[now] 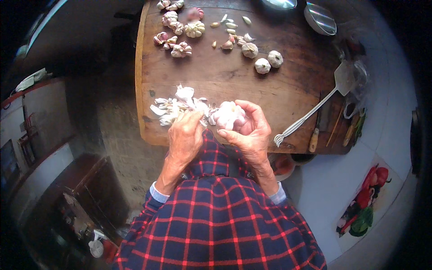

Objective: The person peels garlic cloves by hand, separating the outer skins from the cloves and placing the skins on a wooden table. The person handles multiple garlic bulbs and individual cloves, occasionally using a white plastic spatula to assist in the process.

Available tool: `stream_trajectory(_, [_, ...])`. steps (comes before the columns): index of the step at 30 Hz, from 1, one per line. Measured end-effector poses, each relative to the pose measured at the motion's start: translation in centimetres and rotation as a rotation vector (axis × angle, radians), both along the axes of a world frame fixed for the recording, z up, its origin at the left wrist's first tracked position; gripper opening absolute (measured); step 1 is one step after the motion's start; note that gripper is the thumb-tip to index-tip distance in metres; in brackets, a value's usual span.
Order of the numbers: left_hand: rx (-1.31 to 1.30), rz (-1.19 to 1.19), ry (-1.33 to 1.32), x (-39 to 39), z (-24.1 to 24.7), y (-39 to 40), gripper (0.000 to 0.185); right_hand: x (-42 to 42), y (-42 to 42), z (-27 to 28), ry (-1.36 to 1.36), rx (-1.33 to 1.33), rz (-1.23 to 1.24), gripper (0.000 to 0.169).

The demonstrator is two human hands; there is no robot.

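Note:
A partly peeled garlic bulb, its cloves showing, is held in my right hand just above the near edge of the wooden table. My left hand is beside it, over a heap of papery garlic skins; its fingertips point down into the skins and whether they pinch any is hidden. Farther back are three whole garlic bulbs, several loose cloves and, at the left, a group of opened garlic bulbs.
A white plastic fly swatter lies slantwise at the right, its hand-shaped end near the table's front edge. Beside it are a wooden-handled tool, thin sticks and a clear plastic bag. Metal bowls stand at the far right.

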State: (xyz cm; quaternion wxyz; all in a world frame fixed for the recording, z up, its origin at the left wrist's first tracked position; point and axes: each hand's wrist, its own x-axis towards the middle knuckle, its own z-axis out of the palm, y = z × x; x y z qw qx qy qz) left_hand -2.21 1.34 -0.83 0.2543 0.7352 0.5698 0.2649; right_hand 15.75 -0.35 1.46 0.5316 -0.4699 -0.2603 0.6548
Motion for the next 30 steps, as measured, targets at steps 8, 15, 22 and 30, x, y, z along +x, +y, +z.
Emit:
stream_trajectory(8, [-0.36,0.23,-0.023,1.0,1.6,-0.5,0.012,1.6,0.3,-0.7,-0.438,0.21,0.073,0.084])
stream_trajectory(15, [-0.23,0.268,-0.225,2.0,0.7,-0.5,0.008,2.1,0.3,-0.4,-0.35,0.096,0.062,0.076])
stream_trajectory(22, [-0.366,0.158,-0.319,2.8,2.9,-0.5,0.016,2.6,-0.1,-0.2,-0.418,0.083,0.057,0.079])
stream_trajectory(30, [-0.485,0.114,-0.712,4.9,4.0,-1.2,0.043,3.6,0.7,0.2,-0.805,0.404,0.086,0.07])
